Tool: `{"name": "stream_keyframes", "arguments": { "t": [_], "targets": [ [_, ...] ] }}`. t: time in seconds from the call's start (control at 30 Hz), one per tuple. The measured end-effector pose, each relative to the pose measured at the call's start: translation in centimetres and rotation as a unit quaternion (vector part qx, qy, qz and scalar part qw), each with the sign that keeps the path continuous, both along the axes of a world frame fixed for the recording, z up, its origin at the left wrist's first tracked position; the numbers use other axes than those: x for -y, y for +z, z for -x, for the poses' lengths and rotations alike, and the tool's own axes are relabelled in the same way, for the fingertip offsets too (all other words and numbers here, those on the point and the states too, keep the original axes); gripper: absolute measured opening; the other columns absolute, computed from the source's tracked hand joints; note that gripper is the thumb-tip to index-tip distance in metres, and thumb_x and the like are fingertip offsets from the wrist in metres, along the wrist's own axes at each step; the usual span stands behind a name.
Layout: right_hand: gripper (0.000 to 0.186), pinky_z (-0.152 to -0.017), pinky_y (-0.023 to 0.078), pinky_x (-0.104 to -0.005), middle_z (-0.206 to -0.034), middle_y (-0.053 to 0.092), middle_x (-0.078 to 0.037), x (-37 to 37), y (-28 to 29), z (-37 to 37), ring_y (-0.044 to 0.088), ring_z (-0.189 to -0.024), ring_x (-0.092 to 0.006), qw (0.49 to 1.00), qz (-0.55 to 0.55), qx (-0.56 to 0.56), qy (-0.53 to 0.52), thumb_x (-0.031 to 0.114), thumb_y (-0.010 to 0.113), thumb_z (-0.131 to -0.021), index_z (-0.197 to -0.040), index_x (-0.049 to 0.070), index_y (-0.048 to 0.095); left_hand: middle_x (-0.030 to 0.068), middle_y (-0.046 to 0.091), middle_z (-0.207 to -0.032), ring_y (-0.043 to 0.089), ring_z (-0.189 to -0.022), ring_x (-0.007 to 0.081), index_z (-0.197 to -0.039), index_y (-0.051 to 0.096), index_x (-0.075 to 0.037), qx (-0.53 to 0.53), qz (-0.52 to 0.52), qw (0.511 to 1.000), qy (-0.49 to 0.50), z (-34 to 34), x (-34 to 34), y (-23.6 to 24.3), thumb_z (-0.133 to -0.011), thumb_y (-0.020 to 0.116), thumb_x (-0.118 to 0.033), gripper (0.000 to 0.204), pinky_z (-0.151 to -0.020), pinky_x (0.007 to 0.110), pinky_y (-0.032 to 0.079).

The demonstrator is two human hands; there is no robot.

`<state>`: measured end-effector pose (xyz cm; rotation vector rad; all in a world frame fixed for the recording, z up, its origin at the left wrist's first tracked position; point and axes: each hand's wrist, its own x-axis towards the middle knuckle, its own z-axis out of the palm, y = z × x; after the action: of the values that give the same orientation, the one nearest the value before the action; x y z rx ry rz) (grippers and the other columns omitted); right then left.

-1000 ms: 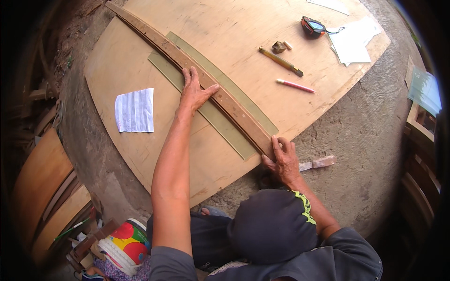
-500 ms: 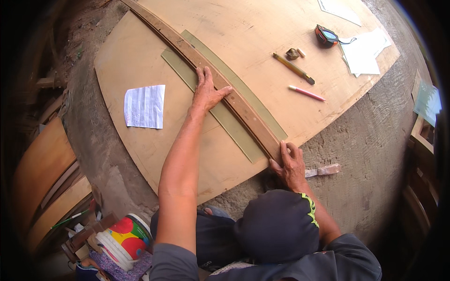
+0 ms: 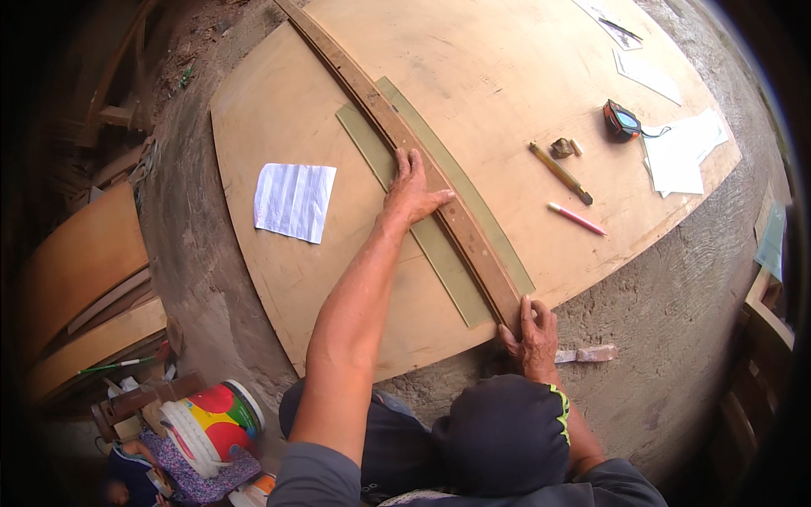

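a dark cap (image 3: 503, 439) with yellow-green trim (image 3: 562, 414) is worn with short dark-grey sleeves (image 3: 314, 475) and dark trousers (image 3: 404, 448).

Legible text: none. Sheet of paper (image 3: 294, 203), pale, creased: marks faint, unreadable. Bucket (image 3: 221, 422), white-rimmed: printed side in red, yellow and green; any wording cannot be made out. Trousers (image 3: 397, 455), dark: small pale lettering near the picture's lower edge, too small to read.

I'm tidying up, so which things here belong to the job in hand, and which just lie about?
Seemingly in the job: wooden strip, greenish sheet beneath it, supporting board.

Apparently lying about, untouched: tape measure, amber stick, reddish pen, creased paper, pale-handled tool.
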<state>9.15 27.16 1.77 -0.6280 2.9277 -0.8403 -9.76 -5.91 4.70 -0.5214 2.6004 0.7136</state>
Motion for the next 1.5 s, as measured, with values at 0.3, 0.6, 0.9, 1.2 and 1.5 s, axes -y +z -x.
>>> {"name": "stream_keyframes", "arguments": {
  "t": [0.3, 0.6, 0.9, 1.2, 1.5],
  "targets": [
    [0.070, -0.081, 0.053, -0.0428, -0.123, 0.057, -0.014, -0.3, 3.0, 1.2, 0.059, -0.099, -0.0323, 0.997, -0.023, 0.069, 0.022, 0.030, 0.080, -0.085, -0.143, 0.004, 0.052, 0.0223, -0.001, -0.171, 0.010, -0.158, 0.0348, -0.162, 0.006, 0.003, 0.090, 0.109, 0.988, -0.057, 1.8, -1.2, 2.4, -0.079, 0.081, -0.057, 0.126, -0.128, 0.051, 0.018],
    [0.029, -0.083, 0.054, -0.0418, -0.104, 0.067, -0.014, 0.2, 4.0, 16.2, 0.065, -0.096, -0.0321, 0.995, 0.060, -0.067, -0.048, 0.014, 0.068, -0.094, -0.121, 0.006, 0.067, 0.0283, 0.006, -0.168, 0.013, -0.157, 0.0384, -0.158, 0.011, 0.011, 0.099, 0.139, 0.980, -0.102, 2.5, -1.0, 2.6, -0.068, 0.089, -0.056, 0.137, -0.126, 0.051, 0.023],
    [0.023, -0.082, 0.057, -0.0454, -0.102, 0.066, -0.017, 1.3, 1.7, 27.6, 0.065, -0.100, -0.0347, 0.979, -0.201, -0.006, -0.039, 0.004, 0.064, -0.083, -0.106, 0.006, 0.060, 0.0282, 0.004, -0.169, 0.011, -0.157, 0.0383, -0.159, 0.009, 0.009, 0.080, 0.122, 0.986, -0.080, 2.0, -0.7, 1.8, -0.066, 0.090, -0.058, 0.140, -0.126, 0.054, 0.024],
    [0.017, -0.074, 0.053, -0.0398, -0.095, 0.059, -0.013, 0.1, 6.9, 16.1, 0.061, -0.082, -0.0251, 0.988, 0.146, -0.009, -0.041, 0.002, 0.068, -0.089, -0.105, 0.002, 0.061, 0.0245, 0.000, -0.170, 0.009, -0.158, 0.0359, -0.160, 0.005, 0.008, 0.093, 0.115, 0.986, -0.076, 2.0, -0.9, 2.1, -0.072, 0.088, -0.056, 0.137, -0.126, 0.055, 0.022],
    [0.019, -0.084, 0.057, -0.0332, -0.111, 0.073, -0.016, -0.5, 5.1, 2.6, 0.072, -0.098, -0.0222, 0.938, 0.282, 0.156, -0.131, 0.008, 0.068, -0.097, -0.114, -0.001, 0.069, 0.0243, -0.002, -0.170, 0.008, -0.158, 0.0388, -0.160, 0.004, 0.008, 0.102, 0.100, 0.988, -0.064, 2.3, -0.9, 2.2, -0.070, 0.090, -0.054, 0.139, -0.124, 0.062, 0.022]
  ]
}}
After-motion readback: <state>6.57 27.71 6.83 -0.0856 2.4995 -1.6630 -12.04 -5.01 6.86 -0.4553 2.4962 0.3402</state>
